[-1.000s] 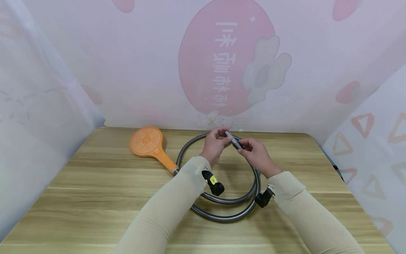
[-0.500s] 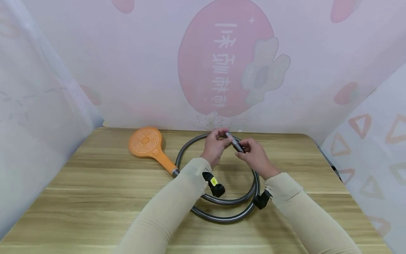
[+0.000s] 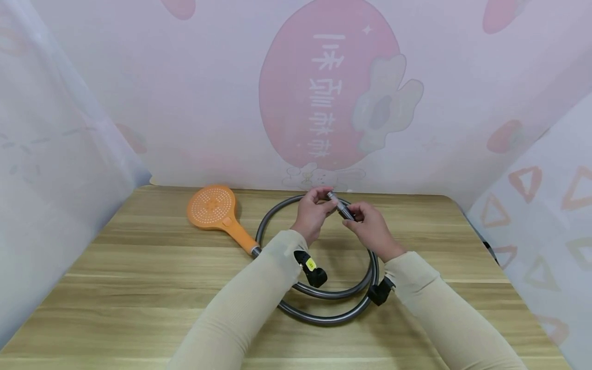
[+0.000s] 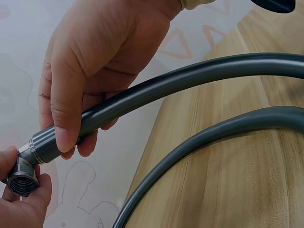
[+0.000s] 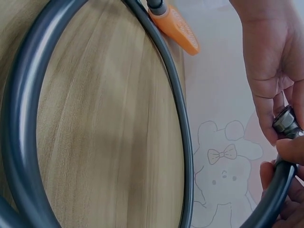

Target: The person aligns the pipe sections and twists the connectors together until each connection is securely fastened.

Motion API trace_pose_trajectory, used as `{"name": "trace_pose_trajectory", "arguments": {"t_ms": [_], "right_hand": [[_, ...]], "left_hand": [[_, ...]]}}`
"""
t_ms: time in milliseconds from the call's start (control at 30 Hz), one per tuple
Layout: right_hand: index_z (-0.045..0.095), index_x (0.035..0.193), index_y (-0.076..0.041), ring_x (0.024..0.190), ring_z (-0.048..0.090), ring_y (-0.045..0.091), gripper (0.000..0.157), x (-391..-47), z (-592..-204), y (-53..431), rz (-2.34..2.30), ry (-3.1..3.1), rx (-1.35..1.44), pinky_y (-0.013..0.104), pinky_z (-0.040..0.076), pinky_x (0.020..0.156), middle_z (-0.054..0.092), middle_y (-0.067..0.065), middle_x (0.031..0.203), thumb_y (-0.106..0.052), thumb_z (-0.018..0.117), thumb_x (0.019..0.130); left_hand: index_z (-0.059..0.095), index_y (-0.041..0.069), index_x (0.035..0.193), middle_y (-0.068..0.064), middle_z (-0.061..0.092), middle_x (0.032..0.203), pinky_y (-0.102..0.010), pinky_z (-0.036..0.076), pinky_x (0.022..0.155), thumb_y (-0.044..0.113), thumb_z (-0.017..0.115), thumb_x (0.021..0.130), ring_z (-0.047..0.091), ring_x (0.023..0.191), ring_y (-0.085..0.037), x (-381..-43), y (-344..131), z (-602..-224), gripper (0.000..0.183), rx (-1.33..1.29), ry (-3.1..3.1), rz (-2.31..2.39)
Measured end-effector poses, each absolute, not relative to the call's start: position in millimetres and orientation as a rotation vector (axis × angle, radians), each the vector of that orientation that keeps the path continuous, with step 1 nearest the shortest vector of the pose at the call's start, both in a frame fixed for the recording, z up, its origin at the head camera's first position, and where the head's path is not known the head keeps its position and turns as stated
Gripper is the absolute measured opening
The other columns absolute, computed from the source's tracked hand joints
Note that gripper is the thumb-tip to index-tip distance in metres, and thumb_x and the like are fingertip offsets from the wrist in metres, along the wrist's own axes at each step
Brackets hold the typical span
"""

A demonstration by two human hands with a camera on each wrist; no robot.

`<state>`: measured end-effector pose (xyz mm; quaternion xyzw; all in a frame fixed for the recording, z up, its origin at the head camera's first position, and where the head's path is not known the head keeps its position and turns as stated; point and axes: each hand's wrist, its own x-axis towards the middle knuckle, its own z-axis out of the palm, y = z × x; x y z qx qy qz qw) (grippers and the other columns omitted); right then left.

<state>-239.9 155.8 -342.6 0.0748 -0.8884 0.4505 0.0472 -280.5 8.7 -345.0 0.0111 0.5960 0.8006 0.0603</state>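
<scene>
My left hand (image 3: 311, 213) pinches a small metal elbow fitting (image 4: 23, 183) with a threaded opening, between thumb and fingers. My right hand (image 3: 373, 231) holds the end of the dark grey shower hose (image 4: 190, 73), thumb on one side and fingers on the other. Fitting and hose end meet between the two hands, held up over the back of the table. From there the hose loops round on the tabletop. Its other end joins the handle of an orange shower head (image 3: 213, 205), which lies spray face up to the left, touched by neither hand.
The wooden table (image 3: 139, 298) ends at the back against a pale printed wall sheet (image 3: 208, 103), close behind the hands. Similar sheets rise at both sides. The hose coil (image 3: 324, 319) lies under the forearms.
My right hand shifts slightly around the hose end, its fingers changing position a little. The left hand stays in nearly the same place on the fitting. Shower head and coil lie as before.
</scene>
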Motion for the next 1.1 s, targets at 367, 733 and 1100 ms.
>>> {"name": "trace_pose_trajectory", "arguments": {"t_ms": [367, 733, 1100], "right_hand": [[0.061, 0.118, 0.007, 0.095, 0.060, 0.029, 0.028, -240.5, -345.1, 156.6, 1.373, -2.712, 0.280, 0.033, 0.051, 0.074, 0.064, 0.020, 0.105, -0.004, 0.062, 0.092], [0.058, 0.125, 0.006, 0.092, 0.058, 0.026, 0.032, -240.0, -345.0, 157.2, 1.317, -2.780, 0.303, 0.035, 0.049, 0.075, 0.064, 0.018, 0.105, -0.008, 0.058, 0.096], [0.051, 0.133, 0.006, 0.108, 0.058, 0.034, 0.038, -237.0, -345.3, 157.6, 1.307, -2.797, 0.330, 0.048, 0.049, 0.089, 0.058, 0.024, 0.121, -0.011, 0.052, 0.100]], "left_hand": [[0.059, 0.003, 0.121, -0.022, 0.054, 0.125, -0.029, 0.052, 0.091, -0.005, 0.063, 0.090, 0.059, 0.099, -0.018, -278.6, 6.5, -343.3, 0.033, 0.026, 1.806, 2.417], [0.056, 0.001, 0.127, -0.022, 0.052, 0.128, -0.032, 0.050, 0.095, -0.005, 0.061, 0.091, 0.057, 0.101, -0.017, -278.9, 5.5, -342.9, 0.037, 0.052, 1.784, 2.399], [0.057, 0.003, 0.124, -0.021, 0.053, 0.127, -0.030, 0.052, 0.092, -0.004, 0.061, 0.091, 0.059, 0.102, -0.020, -277.9, 5.7, -344.3, 0.033, 0.060, 1.818, 2.392]]}}
